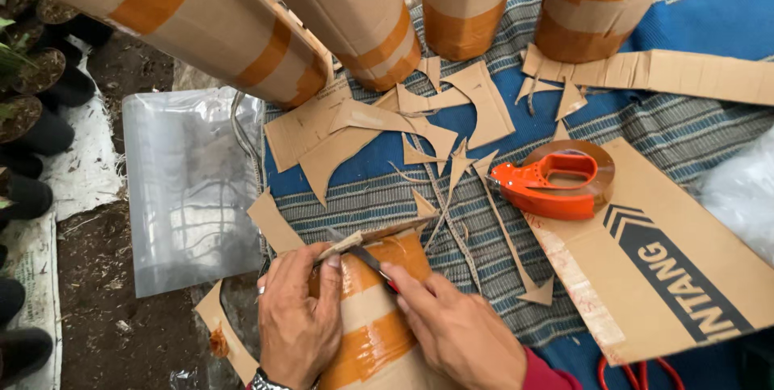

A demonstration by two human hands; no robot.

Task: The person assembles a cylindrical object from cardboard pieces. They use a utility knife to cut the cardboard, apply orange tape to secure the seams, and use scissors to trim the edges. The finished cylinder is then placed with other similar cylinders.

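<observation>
A cardboard tube point(379, 317) banded with orange-brown tape lies under both my hands at the bottom centre. My left hand point(297, 317) grips its top rim and pinches a cardboard flap point(343, 245) at the edge. My right hand point(459, 329) holds a utility knife point(367, 259), with the blade laid against the tube's rim beside the left fingers. The knife's handle is mostly hidden in my palm.
Several taped cardboard tubes point(355, 11) stand along the top. Cardboard scraps point(387, 128) litter a blue striped mat point(484, 221). An orange tape dispenser point(556, 180) rests on a flat cardboard sheet point(645, 277). A clear plastic sheet point(189, 188) and dark plant pots point(32, 116) lie left.
</observation>
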